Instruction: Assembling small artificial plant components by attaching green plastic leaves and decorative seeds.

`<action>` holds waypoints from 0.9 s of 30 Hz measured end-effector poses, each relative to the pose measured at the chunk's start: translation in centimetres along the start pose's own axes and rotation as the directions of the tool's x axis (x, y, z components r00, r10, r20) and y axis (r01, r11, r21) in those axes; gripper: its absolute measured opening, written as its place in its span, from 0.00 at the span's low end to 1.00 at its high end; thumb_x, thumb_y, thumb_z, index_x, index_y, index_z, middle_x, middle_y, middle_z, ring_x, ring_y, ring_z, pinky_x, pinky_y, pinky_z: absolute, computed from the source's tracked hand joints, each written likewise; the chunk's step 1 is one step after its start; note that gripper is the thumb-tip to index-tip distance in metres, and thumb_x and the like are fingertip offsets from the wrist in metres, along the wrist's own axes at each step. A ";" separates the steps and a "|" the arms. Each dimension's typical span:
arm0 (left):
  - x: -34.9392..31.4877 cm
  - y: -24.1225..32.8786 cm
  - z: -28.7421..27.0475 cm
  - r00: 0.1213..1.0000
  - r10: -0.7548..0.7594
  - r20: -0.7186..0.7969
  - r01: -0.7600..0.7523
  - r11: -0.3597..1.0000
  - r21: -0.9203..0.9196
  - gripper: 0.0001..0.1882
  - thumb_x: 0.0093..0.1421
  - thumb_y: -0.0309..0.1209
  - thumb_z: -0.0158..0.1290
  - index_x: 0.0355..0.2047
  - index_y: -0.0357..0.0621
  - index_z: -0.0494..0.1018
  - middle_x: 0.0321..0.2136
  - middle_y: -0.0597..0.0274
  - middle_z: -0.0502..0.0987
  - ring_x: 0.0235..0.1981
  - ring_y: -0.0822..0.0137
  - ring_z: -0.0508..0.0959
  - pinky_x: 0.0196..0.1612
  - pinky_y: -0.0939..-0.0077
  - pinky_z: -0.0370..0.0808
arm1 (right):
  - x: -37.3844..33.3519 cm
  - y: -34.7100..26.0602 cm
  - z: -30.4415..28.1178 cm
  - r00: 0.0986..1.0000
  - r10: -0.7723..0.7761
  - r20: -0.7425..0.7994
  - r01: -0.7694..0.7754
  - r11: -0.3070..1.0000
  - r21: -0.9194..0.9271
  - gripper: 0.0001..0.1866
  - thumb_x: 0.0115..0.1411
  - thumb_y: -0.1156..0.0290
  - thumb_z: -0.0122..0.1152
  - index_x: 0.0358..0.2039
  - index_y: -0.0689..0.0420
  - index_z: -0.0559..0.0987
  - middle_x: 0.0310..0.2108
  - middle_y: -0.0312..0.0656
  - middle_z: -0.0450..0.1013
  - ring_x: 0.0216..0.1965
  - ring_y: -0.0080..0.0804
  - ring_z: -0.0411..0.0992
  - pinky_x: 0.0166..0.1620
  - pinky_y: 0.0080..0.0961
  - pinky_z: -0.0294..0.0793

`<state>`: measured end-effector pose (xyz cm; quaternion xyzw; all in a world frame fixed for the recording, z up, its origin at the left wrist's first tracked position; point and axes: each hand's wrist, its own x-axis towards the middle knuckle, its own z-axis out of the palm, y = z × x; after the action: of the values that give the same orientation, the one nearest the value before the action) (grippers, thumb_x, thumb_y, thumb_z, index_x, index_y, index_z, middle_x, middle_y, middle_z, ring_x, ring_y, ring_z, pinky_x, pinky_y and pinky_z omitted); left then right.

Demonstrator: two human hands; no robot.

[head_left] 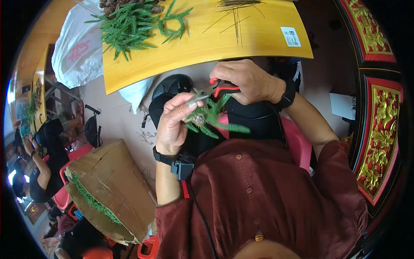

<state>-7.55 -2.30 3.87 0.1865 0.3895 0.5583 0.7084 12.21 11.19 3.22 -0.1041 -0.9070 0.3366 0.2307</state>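
My left hand (171, 123) is closed around a small bunch of green artificial pine sprigs (212, 113), with what looks like a pine cone (198, 120) among them. The sprigs fan out over my lap. In my right hand (249, 81) is a pair of red-handled pliers (226, 90), its jaws pointing left. They reach the top of the bunch beside my left thumb and fingertips. Whether the jaws grip a stem or wire there is too small to tell.
On the yellow table (276, 21) ahead lie loose green sprigs (129, 32), brown pine cones (113, 6) and thin dark wires (237, 21). A white plastic bag (79, 47) hangs at its left. A cardboard box (114, 181) of greenery stands left; another person (41, 172) sits beyond.
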 end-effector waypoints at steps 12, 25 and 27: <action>0.9 -1.8 1.0 0.881 0.399 -0.255 -0.147 0.742 0.654 0.02 0.60 0.24 0.56 0.32 0.38 0.77 0.27 0.70 0.74 0.27 0.81 0.69 0.32 0.87 0.66 | -0.3 -2.5 -0.1 0.830 0.519 0.202 -0.516 0.853 -0.072 0.12 0.53 0.70 0.61 0.36 0.60 0.72 0.25 0.53 0.71 0.30 0.54 0.71 0.33 0.40 0.68; 1.4 -1.9 1.5 0.788 0.588 -0.183 -0.259 0.587 0.767 0.04 0.59 0.23 0.56 0.34 0.35 0.78 0.25 0.69 0.71 0.26 0.80 0.68 0.31 0.85 0.65 | -1.7 -3.4 -0.1 0.792 0.578 0.196 -0.589 0.808 -0.003 0.13 0.59 0.65 0.57 0.39 0.61 0.70 0.30 0.54 0.72 0.35 0.55 0.71 0.37 0.43 0.68; 1.4 -2.0 1.5 0.774 0.612 -0.161 -0.265 0.545 0.796 0.04 0.59 0.23 0.56 0.34 0.35 0.78 0.26 0.68 0.71 0.27 0.79 0.68 0.31 0.85 0.65 | -1.6 -3.5 0.2 0.803 0.568 0.184 -0.576 0.818 -0.012 0.12 0.59 0.66 0.57 0.38 0.61 0.70 0.28 0.53 0.72 0.34 0.55 0.72 0.36 0.43 0.68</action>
<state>-4.97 -1.37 2.93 0.4231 0.6610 0.5419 0.3006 13.40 7.90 4.83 -0.3366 -0.8427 0.4184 0.0386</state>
